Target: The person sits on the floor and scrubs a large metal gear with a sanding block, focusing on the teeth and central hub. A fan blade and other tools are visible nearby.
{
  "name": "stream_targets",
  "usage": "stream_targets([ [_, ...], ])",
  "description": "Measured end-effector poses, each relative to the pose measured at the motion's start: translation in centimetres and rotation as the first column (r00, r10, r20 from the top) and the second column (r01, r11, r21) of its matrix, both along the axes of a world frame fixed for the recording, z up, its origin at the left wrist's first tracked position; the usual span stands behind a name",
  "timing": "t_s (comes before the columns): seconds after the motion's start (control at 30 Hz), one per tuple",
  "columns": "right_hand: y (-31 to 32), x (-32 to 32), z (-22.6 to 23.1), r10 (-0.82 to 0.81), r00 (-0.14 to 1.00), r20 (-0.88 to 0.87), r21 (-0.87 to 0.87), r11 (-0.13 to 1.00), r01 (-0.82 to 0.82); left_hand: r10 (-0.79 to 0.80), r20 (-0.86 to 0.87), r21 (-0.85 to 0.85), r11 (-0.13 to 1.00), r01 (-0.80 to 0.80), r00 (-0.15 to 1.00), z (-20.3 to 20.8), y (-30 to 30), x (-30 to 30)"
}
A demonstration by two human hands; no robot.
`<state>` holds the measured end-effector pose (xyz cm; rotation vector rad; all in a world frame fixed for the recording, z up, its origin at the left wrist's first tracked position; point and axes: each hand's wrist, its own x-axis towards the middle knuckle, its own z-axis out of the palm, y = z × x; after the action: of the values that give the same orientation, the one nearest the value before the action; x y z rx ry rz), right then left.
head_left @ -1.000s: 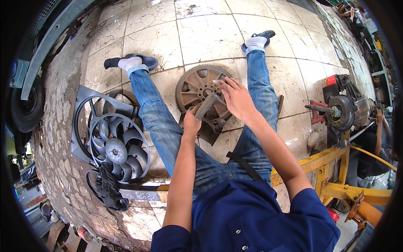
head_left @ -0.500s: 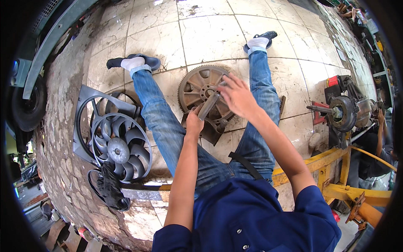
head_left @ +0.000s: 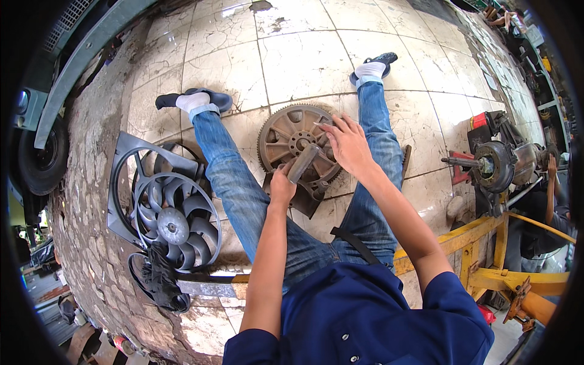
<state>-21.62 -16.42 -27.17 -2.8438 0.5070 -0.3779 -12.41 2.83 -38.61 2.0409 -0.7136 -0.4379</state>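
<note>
My left hand (head_left: 283, 185) is closed round the near end of a thick, dull metal cylinder (head_left: 303, 162), which slants away to the right. Just past the cylinder's far end is my right hand (head_left: 349, 146), its fingers bent inward. A small pale tip shows at those fingers, but I cannot make out what it belongs to. Beneath both hands lies a rusty toothed flywheel (head_left: 281, 123) with spokes and a bolt-holed hub. A dark metal plate (head_left: 306, 203) sticks out at its near side, partly covered by the cylinder and my left hand.
My legs are spread on either side of the flywheel on the tiled floor (head_left: 298, 61). At left lies a fan with its shroud (head_left: 173, 225), beside black cloth (head_left: 163, 280). At right are a greasy axle assembly (head_left: 496, 164), a yellow frame (head_left: 480, 267) and another person's arm (head_left: 551, 188).
My right hand has shifted slightly down, and its outstretched, blurred fingers are now bent in near the cylinder's far end. My left hand keeps its hold on the cylinder.
</note>
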Motion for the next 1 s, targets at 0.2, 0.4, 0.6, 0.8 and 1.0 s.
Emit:
stream_targets([
  [0.2,1.6,-0.9,-0.3,0.157,0.987,-0.028,-0.007,0.987,-0.157,-0.040,0.023,0.019,0.999,0.040,0.999,-0.3,0.3,0.2],
  [0.4,3.1,-0.3,-0.6,-0.015,1.000,-0.019,-0.032,0.999,0.014,-0.093,0.122,0.148,0.986,0.075,0.988,0.3,0.2,-0.1],
  [0.6,1.2,0.3,-2.2,-0.190,0.973,0.128,0.103,0.979,0.177,-0.130,0.166,0.199,0.975,0.096,0.978,0.9,0.1,0.3],
  [0.8,0.5,0.4,-2.7,-0.139,0.968,0.211,0.277,0.958,0.077,-0.106,0.103,0.156,0.984,0.089,0.989,1.2,0.2,0.5],
  [1.0,-0.3,1.3,-2.1,-0.243,0.968,0.056,0.640,0.753,0.152,-0.077,0.050,0.147,0.987,0.069,0.996,1.2,0.4,0.1],
])
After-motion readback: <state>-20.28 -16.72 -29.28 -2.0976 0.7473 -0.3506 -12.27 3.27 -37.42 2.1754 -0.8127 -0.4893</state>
